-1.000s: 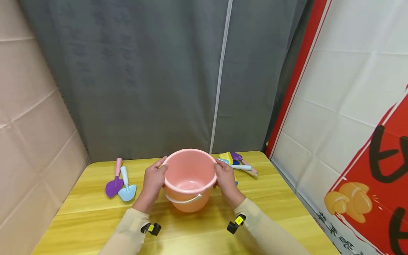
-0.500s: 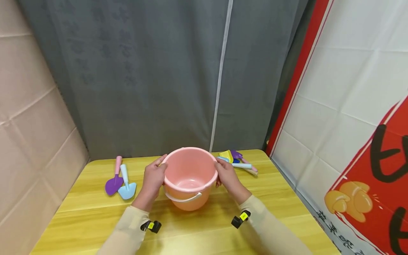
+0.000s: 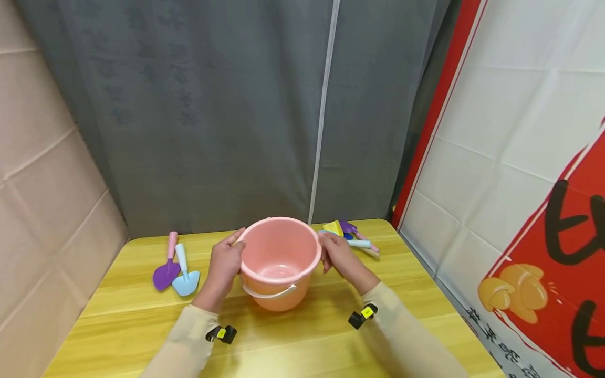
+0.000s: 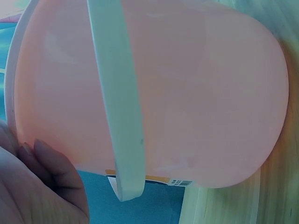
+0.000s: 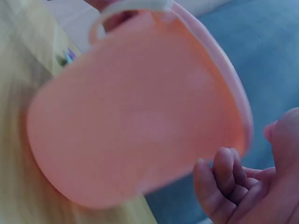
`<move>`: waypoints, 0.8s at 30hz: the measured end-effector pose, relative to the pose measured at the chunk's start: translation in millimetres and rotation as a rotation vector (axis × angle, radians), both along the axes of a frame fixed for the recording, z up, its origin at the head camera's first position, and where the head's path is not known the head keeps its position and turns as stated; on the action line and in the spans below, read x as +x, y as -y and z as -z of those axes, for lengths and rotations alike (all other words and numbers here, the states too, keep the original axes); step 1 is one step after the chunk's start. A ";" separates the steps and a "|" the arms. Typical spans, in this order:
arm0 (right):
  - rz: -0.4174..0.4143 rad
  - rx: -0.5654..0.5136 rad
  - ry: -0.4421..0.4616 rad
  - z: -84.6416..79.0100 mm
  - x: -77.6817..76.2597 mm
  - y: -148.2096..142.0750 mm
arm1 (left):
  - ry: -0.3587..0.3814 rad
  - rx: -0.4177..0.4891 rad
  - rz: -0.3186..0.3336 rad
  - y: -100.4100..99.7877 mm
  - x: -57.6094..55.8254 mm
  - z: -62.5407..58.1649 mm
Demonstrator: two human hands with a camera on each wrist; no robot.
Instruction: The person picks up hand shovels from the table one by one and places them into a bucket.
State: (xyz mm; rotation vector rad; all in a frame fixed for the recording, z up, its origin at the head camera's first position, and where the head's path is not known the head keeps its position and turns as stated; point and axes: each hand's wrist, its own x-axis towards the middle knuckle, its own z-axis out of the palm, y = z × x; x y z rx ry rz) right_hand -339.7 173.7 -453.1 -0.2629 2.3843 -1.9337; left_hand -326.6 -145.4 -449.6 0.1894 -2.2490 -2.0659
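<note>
A pink bucket (image 3: 279,257) stands upright on the yellow table (image 3: 142,310), its white handle (image 3: 269,293) hanging down the near side. My left hand (image 3: 226,262) grips the bucket's left rim, thumb on top and fingers against the wall; the left wrist view shows fingertips (image 4: 46,158) at the rim of the bucket (image 4: 187,93). My right hand (image 3: 336,254) is just beside the right rim. In the right wrist view its fingers (image 5: 219,182) are loosely curled, a small gap away from the bucket (image 5: 135,121), holding nothing.
A purple toy shovel (image 3: 165,273) with a pink handle and a light blue shovel (image 3: 186,281) lie at the left. Several more toy tools (image 3: 350,236) are heaped behind my right hand. A grey curtain closes the back; the table's right edge borders a banner.
My right hand has come off the bucket's right rim and drawn slightly back toward me. The left hand keeps its hold, and the bucket has barely moved.
</note>
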 end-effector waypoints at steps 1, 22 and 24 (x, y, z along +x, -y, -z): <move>0.022 -0.011 -0.003 -1.3 -1.2 -3.9 | 0.000 0.000 -0.001 0.1 0.1 0.2; 0.361 0.312 -0.093 28.3 -24.0 -64.8 | 0.008 0.023 0.017 2.0 1.1 -2.4; 0.385 0.372 -0.114 32.5 -29.1 -71.2 | 0.011 0.024 0.019 1.9 1.2 -2.3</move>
